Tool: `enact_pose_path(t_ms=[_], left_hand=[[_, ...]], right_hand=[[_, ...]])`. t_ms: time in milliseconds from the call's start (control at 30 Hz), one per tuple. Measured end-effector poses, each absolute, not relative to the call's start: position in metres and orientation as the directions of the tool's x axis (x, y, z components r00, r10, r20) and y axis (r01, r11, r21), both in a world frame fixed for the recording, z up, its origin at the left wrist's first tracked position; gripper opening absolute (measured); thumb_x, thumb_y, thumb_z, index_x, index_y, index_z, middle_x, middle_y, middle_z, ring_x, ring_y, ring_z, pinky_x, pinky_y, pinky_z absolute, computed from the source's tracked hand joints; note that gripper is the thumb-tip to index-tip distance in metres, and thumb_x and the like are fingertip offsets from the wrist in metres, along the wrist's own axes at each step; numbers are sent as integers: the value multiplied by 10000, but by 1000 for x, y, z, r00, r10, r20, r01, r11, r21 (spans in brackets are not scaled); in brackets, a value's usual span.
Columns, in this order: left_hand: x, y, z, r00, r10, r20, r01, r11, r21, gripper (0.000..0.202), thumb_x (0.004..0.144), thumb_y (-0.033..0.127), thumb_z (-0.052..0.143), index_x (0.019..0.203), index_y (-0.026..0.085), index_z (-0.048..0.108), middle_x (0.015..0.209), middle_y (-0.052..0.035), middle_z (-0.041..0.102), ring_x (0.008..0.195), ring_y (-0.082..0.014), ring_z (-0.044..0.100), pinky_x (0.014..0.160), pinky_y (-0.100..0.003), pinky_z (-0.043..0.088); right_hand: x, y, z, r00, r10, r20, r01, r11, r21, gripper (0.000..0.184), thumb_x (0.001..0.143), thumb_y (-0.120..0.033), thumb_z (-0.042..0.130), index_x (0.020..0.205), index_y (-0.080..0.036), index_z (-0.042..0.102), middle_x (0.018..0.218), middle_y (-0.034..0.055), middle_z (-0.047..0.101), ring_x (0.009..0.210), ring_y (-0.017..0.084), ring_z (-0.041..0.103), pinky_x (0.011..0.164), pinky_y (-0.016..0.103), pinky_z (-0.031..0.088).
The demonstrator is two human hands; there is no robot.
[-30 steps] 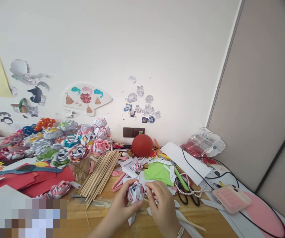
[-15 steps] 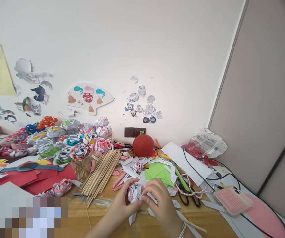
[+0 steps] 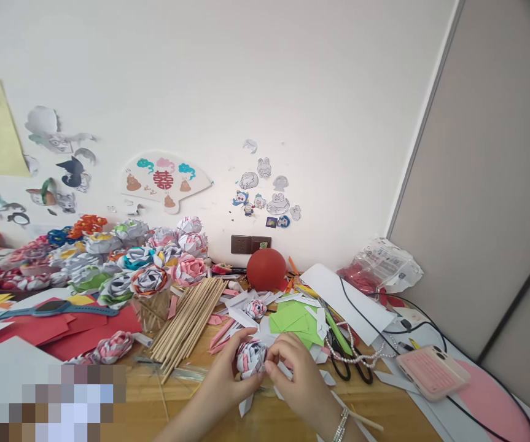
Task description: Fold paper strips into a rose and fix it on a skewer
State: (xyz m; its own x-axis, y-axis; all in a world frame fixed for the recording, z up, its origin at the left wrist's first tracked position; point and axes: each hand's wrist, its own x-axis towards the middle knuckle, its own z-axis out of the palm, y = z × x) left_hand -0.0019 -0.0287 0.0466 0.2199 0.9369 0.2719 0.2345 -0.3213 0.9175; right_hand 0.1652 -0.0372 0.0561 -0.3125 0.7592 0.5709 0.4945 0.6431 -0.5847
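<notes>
Left hand clamped on white-and-pink paper flower — thumb along near side, fingers on far side. Flower sits between the 2 hands, low center of view, just above wooden table. Right hand at flower's right edge, thumb and index fingertips close together there; can't tell if they pinch a petal or only touch. Beaded bracelet on right wrist.

Beyond the hands: smaller pink-and-white flower among folded paper strips, green paper to its right. Black-handled scissors right of the right hand, bead string across them. Left of the hands: bundle of wooden sticks, then red paper. Cluster of paper flowers farther back at left; red ball near the wall — pink phone at far right.
</notes>
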Motion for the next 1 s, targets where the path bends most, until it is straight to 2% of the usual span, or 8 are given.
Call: enact_pose_path(t_ms=[267, 467, 567, 733, 867, 1000], left_hand=[[-2, -26, 49, 259, 938, 230, 184, -281, 942, 544, 643, 303, 614, 1133, 197, 404, 968, -51, 587, 916, -227, 575, 796, -311, 466], [-5, -22, 45, 254, 934, 250, 198, -304, 932, 560, 606, 306, 644, 1110, 183, 437, 1056, -71, 570, 941, -229, 549, 849, -320, 433], [-5, -21, 44, 278, 930, 240, 176, -295, 939, 562, 612, 318, 639, 1117, 180, 434, 1022, -64, 575, 906, -222, 557, 821, -320, 446], [-5, -22, 46, 269, 931, 248, 227, -312, 923, 545, 612, 274, 627, 1119, 184, 447, 1025, -64, 575, 893, -221, 560, 812, -325, 454], [-4, -26, 49, 229, 935, 270, 281, -329, 902, 533, 619, 224, 609, 1128, 180, 458, 1058, -77, 586, 959, -241, 557, 852, -330, 443], [-2, -28, 50, 233, 939, 253, 271, -313, 910, 518, 637, 246, 601, 1129, 178, 451, 1034, -75, 603, 984, -247, 563, 839, -318, 456]], right_hand=[[166, -39, 53, -403, 677, 616, 592, 706, -388, 138, 895, -234, 439, 767, -202, 476, 780, 9, 525, 771, 174, 462, 704, 299, 349], [165, -39, 51, -420, 638, 645, 641, 712, -287, 190, 917, -261, 404, 754, -201, 482, 750, 7, 536, 718, 170, 450, 666, 294, 323], [166, -38, 53, -410, 666, 623, 623, 704, -342, 183, 904, -286, 450, 748, -200, 494, 734, 0, 542, 712, 164, 463, 669, 287, 329], [166, -36, 53, -375, 735, 565, 533, 669, -517, 196, 876, -327, 506, 730, -196, 514, 714, -8, 533, 725, 159, 489, 685, 274, 352], [164, -35, 50, -331, 784, 525, 502, 618, -606, 148, 848, -260, 531, 718, -189, 538, 705, -10, 542, 723, 155, 485, 683, 263, 358], [162, -34, 48, -273, 861, 430, 514, 508, -691, 76, 767, -161, 583, 698, -179, 557, 691, -14, 547, 666, 139, 466, 618, 240, 353]])
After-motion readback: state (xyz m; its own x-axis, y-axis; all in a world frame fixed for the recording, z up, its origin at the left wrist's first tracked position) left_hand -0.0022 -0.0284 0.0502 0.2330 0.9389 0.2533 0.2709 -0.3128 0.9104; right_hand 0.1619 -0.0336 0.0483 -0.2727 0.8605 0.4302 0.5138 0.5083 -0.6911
